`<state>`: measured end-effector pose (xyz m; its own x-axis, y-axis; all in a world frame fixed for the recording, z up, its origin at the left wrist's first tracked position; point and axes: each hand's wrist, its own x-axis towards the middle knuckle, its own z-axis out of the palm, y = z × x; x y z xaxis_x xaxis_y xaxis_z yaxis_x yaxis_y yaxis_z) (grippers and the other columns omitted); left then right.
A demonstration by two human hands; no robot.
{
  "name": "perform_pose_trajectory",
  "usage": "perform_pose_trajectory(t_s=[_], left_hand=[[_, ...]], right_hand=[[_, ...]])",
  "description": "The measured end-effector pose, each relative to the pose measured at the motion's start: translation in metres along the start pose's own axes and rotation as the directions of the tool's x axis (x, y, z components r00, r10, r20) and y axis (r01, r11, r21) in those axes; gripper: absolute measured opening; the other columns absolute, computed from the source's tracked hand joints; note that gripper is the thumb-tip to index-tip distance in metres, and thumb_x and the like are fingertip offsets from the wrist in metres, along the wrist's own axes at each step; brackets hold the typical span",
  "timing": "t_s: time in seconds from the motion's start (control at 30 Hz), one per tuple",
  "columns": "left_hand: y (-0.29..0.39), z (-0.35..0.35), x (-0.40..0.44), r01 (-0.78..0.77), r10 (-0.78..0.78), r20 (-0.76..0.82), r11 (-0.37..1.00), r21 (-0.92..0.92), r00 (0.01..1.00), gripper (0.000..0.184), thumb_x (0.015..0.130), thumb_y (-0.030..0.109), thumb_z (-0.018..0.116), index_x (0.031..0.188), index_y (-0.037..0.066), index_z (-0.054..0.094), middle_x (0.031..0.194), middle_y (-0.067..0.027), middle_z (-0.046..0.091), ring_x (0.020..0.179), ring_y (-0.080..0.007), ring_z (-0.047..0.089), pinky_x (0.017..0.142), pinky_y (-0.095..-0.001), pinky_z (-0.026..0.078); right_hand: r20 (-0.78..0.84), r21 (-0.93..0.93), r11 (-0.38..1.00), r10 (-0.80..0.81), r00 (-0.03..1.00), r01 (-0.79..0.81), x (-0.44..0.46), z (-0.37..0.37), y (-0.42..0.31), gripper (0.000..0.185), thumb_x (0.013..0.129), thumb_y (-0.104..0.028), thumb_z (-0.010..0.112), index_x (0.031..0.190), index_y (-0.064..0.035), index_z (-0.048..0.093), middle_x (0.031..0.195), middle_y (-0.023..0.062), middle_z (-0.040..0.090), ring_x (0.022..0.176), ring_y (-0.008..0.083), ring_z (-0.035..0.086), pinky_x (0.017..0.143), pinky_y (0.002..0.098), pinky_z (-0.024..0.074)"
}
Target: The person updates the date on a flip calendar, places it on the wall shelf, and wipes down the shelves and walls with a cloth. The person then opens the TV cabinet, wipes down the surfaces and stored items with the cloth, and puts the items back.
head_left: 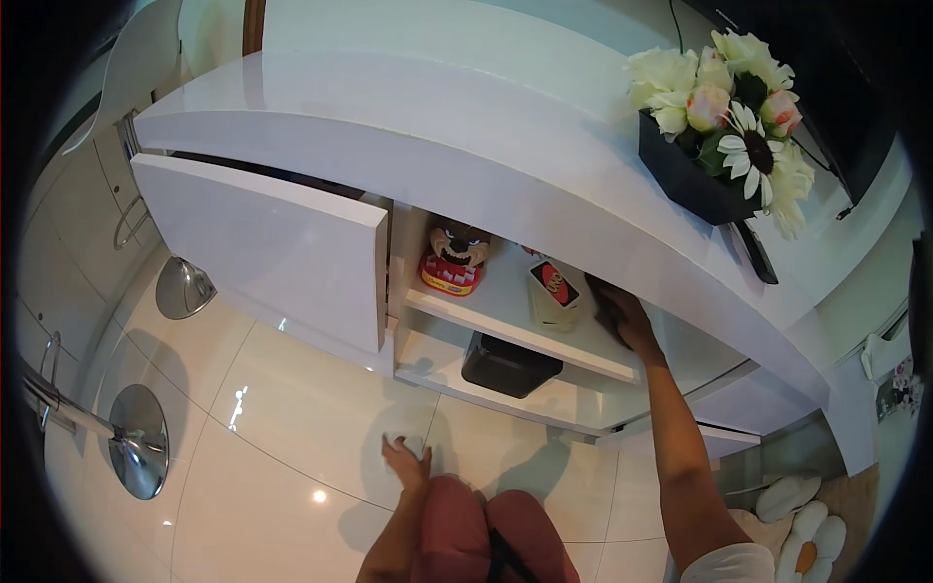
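My left hand (406,462) hangs above the floor tiles by my knee, fingers apart and holding nothing. At the right, my right hand (630,321) reaches into a white cabinet over its upper shelf (505,325). Its fingers are in shadow, against a dark object (604,299) whose kind I cannot make out. Just left of that hand lies an UNO card pack (556,291) in a clear case. Farther left on the same shelf stands a toy dog (457,257) with bared teeth on a red and yellow base.
A black box (510,364) sits on the lower shelf. The white cabinet door (272,248) stands open to the left. On the countertop are a flower arrangement (719,136) in a dark planter and a remote (753,253). Chrome stool bases (141,442) stand on the floor at left.
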<state>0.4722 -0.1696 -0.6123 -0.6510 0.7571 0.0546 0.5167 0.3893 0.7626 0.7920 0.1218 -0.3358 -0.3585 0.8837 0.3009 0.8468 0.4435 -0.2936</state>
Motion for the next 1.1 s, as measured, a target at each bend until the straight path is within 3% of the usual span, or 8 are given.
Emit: perform_pose_trajectory(t_s=[0.1,0.23,0.4,0.43,0.5,0.73,0.9,1.1], left_hand=[[0.093,-0.034,0.02,-0.367,0.326,-0.175,0.867,-0.336,0.929,0.036,0.074,0.005,0.069,0.104,-0.003,0.051,0.131,-0.0268,0.035,0.118,-0.0411,0.037,0.097,-0.0457,0.035],[0.231,-0.084,0.052,-0.686,0.604,-0.333,0.58,-0.439,0.724,0.036,0.077,0.002,0.065,0.109,-0.005,0.05,0.121,-0.0229,0.045,0.111,-0.0391,0.045,0.095,-0.0448,0.036],[0.363,-0.076,0.136,-0.756,0.69,-0.326,0.523,-0.394,0.646,0.057,0.073,0.003,0.06,0.125,-0.005,0.04,0.116,-0.0295,0.043,0.107,-0.0463,0.041,0.096,-0.0495,0.031],[0.374,-0.06,0.168,-0.814,0.814,-0.103,0.548,-0.194,0.572,0.048,0.072,0.005,0.06,0.118,-0.001,0.049,0.114,-0.0246,0.048,0.103,-0.0429,0.046,0.093,-0.0501,0.034],[0.385,-0.039,0.209,-0.884,0.883,-0.452,0.305,0.353,0.124,0.034,0.074,0.011,0.062,0.107,0.003,0.058,0.109,-0.0191,0.053,0.097,-0.0366,0.052,0.086,-0.0493,0.04],[0.409,-0.034,0.197,-0.892,0.935,-0.337,0.24,0.383,0.107,0.033,0.074,0.011,0.062,0.106,0.003,0.058,0.109,-0.0188,0.053,0.096,-0.0362,0.052,0.084,-0.0486,0.041],[0.418,-0.029,0.197,-0.902,0.955,-0.27,0.224,0.369,0.127,0.033,0.075,0.011,0.062,0.106,0.003,0.058,0.109,-0.0186,0.053,0.096,-0.0357,0.053,0.083,-0.0479,0.042],[0.435,-0.043,0.249,-0.886,0.965,-0.229,0.217,0.409,0.13,0.032,0.075,0.011,0.062,0.105,0.003,0.058,0.109,-0.0183,0.053,0.095,-0.0353,0.053,0.082,-0.0472,0.043]], right_hand=[[-0.016,0.054,0.991,-0.121,0.993,0.122,-0.043,-0.022,-0.032,0.044,0.078,0.002,0.05,0.118,-0.0142,0.059,0.124,0.0136,0.054,0.119,0.0318,0.047,0.101,0.0395,0.0369],[-0.075,0.195,0.965,-0.163,0.984,0.175,-0.089,-0.033,-0.05,0.053,0.068,0.016,0.045,0.107,-0.0118,0.066,0.119,0.0119,0.059,0.123,0.0294,0.045,0.107,0.0377,0.0309],[-0.11,0.298,0.941,-0.13,0.985,0.157,-0.099,-0.037,-0.052,0.042,0.067,0.013,0.05,0.094,-0.0119,0.071,0.104,0.0071,0.066,0.116,0.0283,0.052,0.098,0.0359,0.0416],[-0.142,0.332,0.929,-0.12,0.983,0.162,-0.099,-0.036,-0.052,0.042,0.067,0.013,0.051,0.093,-0.0118,0.071,0.103,0.0074,0.067,0.114,0.0278,0.053,0.097,0.0357,0.0423],[-0.187,0.374,0.912,-0.101,0.977,0.165,-0.098,-0.033,-0.047,0.039,0.066,0.012,0.053,0.09,-0.0118,0.072,0.1,0.0082,0.067,0.113,0.0271,0.054,0.096,0.0354,0.0424],[-0.3,0.361,0.9,-0.135,0.944,0.243,-0.098,-0.025,-0.034,0.041,0.063,0.011,0.055,0.092,-0.0135,0.071,0.097,0.0085,0.067,0.106,0.0285,0.056,0.095,0.0359,0.0416],[-0.213,0.064,0.989,0.141,0.967,-0.13,-0.032,-0.002,0.012,0.027,0.077,-0.012,0.057,0.103,-0.005,0.063,0.099,0.0173,0.062,0.099,0.0364,0.056,0.091,0.0435,0.0424],[-0.336,-0.018,0.994,0.095,0.937,-0.107,0.043,-0.003,-0.01,0.027,0.078,-0.014,0.056,0.103,-0.004,0.063,0.099,0.0182,0.062,0.098,0.0367,0.056,0.09,0.0441,0.0423]])
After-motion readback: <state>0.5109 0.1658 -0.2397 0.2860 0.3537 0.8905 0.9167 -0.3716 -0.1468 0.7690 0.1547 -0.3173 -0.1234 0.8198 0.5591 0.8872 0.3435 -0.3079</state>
